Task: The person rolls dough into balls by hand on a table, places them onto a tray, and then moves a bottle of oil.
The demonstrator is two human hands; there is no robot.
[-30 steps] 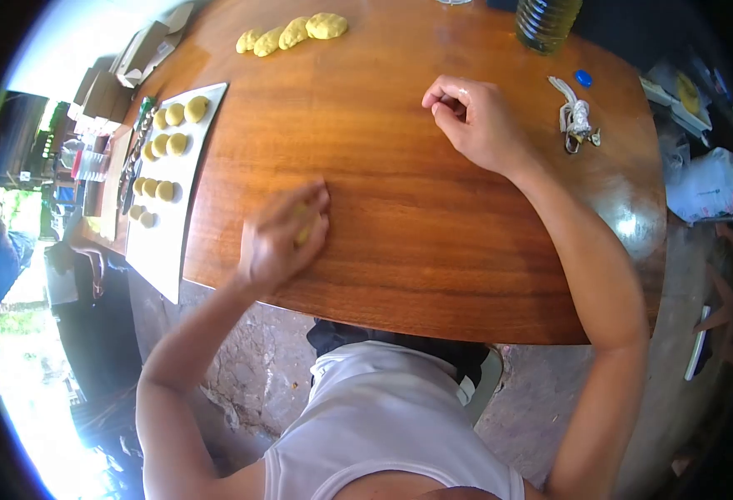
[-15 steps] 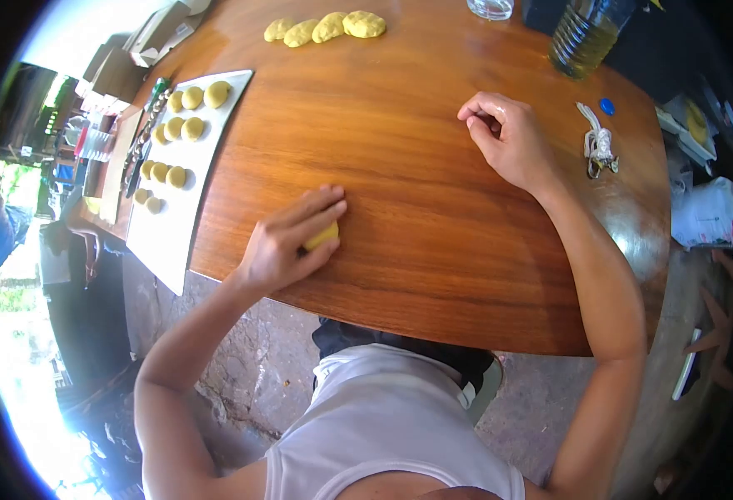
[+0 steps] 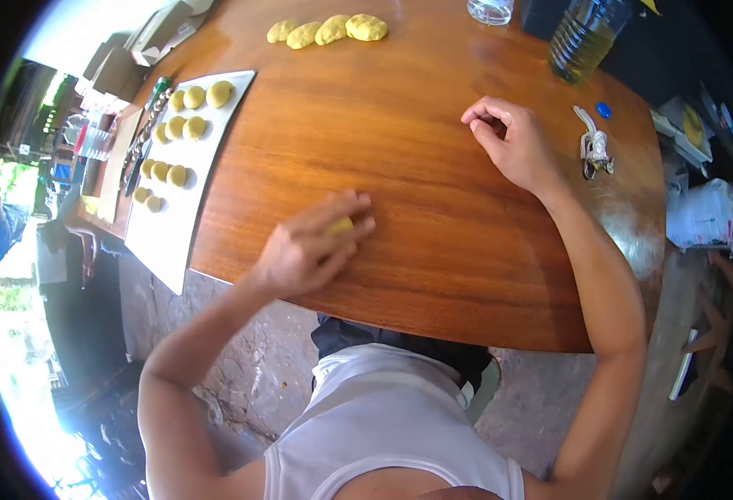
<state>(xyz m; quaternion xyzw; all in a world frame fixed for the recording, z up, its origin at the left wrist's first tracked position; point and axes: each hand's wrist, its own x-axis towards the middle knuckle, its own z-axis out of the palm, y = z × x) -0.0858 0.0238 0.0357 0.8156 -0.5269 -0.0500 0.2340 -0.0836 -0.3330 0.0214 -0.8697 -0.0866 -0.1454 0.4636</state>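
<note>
My left hand (image 3: 310,248) is cupped over a piece of yellow dough (image 3: 341,226) on the wooden table (image 3: 416,275). Its fingers curve around the dough, which shows only between them; the hand is slightly blurred. Farther right, my right hand (image 3: 512,143) lies on its side on the tabletop, fingers curled in and the thumb near the index finger, with nothing visible in it. To the left, a white tray (image 3: 167,242) carries rows of round dough balls (image 3: 194,127). At the far side several larger yellow dough lumps (image 3: 331,30) lie in a line.
A bottle of yellowish liquid (image 3: 584,42) and a clear glass (image 3: 490,10) stand at the far right. Near the right edge lie a bundled white cord (image 3: 595,148) and a blue cap (image 3: 604,110). Cardboard boxes (image 3: 160,35) sit at the far left.
My left hand has slid a little to the right and away from me across the table with the dough under it. The right hand stays nearly still.
</note>
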